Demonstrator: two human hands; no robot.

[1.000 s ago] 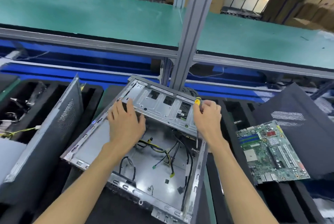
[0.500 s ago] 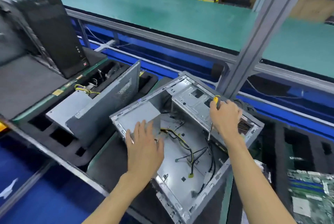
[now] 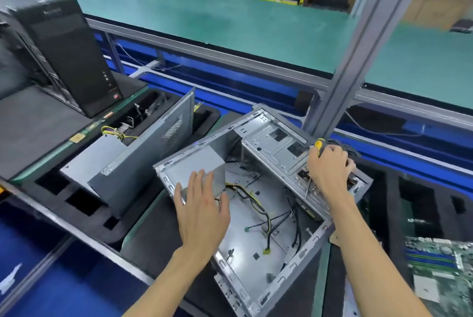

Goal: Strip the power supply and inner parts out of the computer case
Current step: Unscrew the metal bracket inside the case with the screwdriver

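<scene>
Both bare forearms reach forward from the bottom edge. The left hand point(image 3: 202, 211) is spread flat, fingers straight and slightly fanned, thumb out to the right. The right hand point(image 3: 327, 168) is curled knuckles-up around a screwdriver point(image 3: 313, 170), whose yellow-and-black handle top shows above the fist.

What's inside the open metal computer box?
Inside the computer case: a grey power supply under the left hand, loose cables, and a drive cage. The right hand, holding a screwdriver, hides what's beneath it.
</scene>
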